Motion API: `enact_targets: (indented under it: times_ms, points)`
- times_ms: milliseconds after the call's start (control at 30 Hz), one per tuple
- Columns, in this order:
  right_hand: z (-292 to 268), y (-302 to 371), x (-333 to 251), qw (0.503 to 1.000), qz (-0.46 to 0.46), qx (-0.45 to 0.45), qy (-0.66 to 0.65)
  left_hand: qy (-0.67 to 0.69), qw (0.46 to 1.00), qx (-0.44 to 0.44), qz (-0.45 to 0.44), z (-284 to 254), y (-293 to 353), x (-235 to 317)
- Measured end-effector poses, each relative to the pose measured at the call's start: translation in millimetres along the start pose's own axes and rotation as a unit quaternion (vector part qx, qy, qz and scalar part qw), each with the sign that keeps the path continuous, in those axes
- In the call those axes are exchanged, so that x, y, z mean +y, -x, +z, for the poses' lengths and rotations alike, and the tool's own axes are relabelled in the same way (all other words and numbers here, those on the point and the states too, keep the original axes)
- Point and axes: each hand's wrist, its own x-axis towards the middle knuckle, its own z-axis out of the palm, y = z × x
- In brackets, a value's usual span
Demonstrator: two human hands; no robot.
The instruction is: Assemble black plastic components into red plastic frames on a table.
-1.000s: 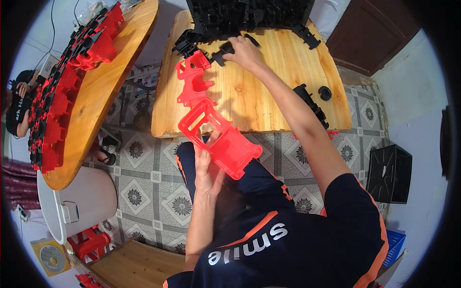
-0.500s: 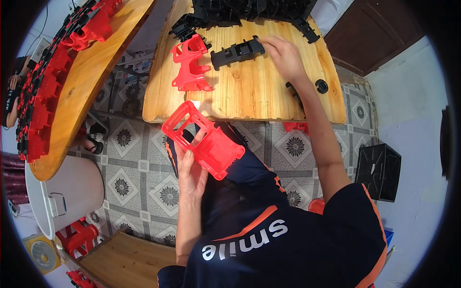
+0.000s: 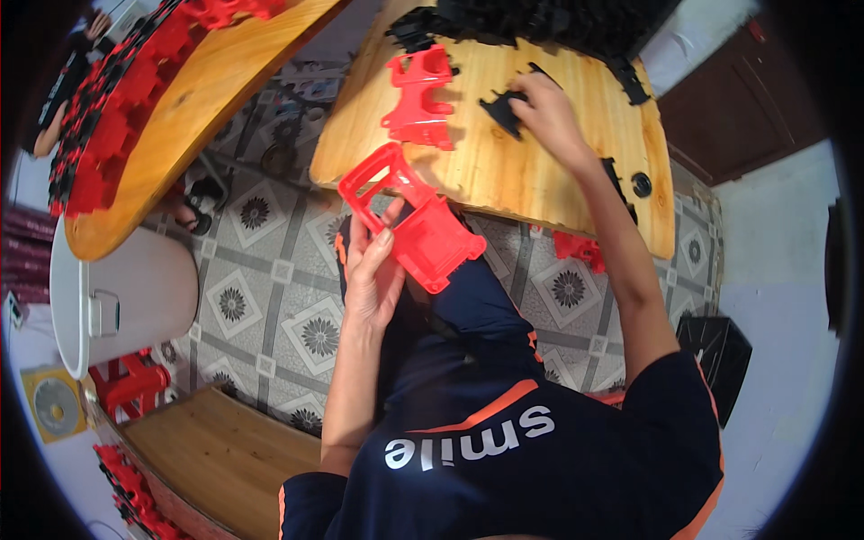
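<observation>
In front of my lap, my left hand [image 3: 372, 270] is closed around a red plastic housing [image 3: 438, 245], tilted, with a rectangular window at its upper end and a recessed tray below. Over the tabletop, the fingers of my right hand [image 3: 549, 112] are closed on a black plastic bracket [image 3: 500, 115]; the hand covers its middle, and I cannot tell whether it is off the wood. A second red plastic housing [image 3: 421, 101] lies on the table to the left of the bracket.
Black parts [image 3: 558, 27] are heaped at the table's [image 3: 486, 180] far side. A black ring [image 3: 641, 184] lies by its right edge. On the left, a wooden board [image 3: 171, 148] carries rows of red and black parts above a white bin [image 3: 144, 288]. A black crate [image 3: 715, 360] stands right.
My right hand has gone from the black bracket's right end to its middle, and the bracket has turned and shifted right. The whole view has swung, while my left hand keeps the red housing.
</observation>
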Motion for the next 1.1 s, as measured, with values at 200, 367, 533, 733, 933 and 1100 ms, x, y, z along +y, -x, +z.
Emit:
enact_targets:
  times_ms: [200,367,533,733,933,1100]
  points:
    - [-64.4,65.2,-125.7,0.959,-0.244,-0.011,-0.144,0.026,0.997,-0.045,-0.058,1.5,-11.2,14.3]
    - [-45.7,76.7,-158.6,0.929,-0.350,-0.042,-0.110,0.001,0.997,-0.059,-0.052,6.4,-9.3,18.4]
    - [-40.9,75.0,-158.6,0.916,-0.379,-0.095,-0.088,-0.011,0.996,-0.080,-0.038,5.8,-7.9,18.7]
    - [-39.7,75.4,-162.9,0.912,-0.379,-0.117,-0.101,-0.012,0.995,-0.088,-0.035,10.9,-4.1,25.6]
    - [-28.9,72.3,-154.1,0.901,-0.386,-0.169,-0.104,-0.090,0.994,-0.056,0.042,14.9,-5.2,13.2]
    - [11.0,60.0,-146.4,0.794,0.104,-0.191,-0.567,-0.164,0.984,-0.052,0.041,21.4,-2.7,3.8]
